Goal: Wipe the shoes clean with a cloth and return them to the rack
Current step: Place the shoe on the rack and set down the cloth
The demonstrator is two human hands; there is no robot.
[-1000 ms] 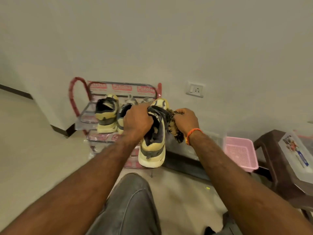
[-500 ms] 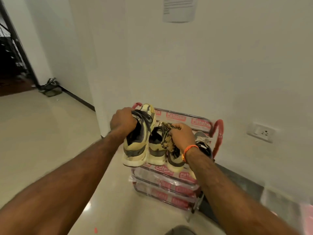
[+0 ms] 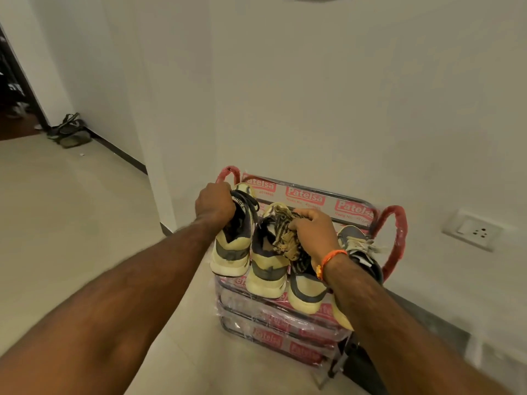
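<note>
Your left hand (image 3: 215, 205) grips the shoe (image 3: 232, 246) at its collar, heel toward you, sole low over the left end of the rack (image 3: 308, 195) top tier. The shoe hangs below and right of that grip. Set it down flat, toe toward the wall, beside the next shoe (image 3: 268, 266), then release. Your right hand (image 3: 313, 232) holds the cloth (image 3: 285, 238) bunched, over the shoes mid-rack; keep the cloth clear of the laces.
</note>
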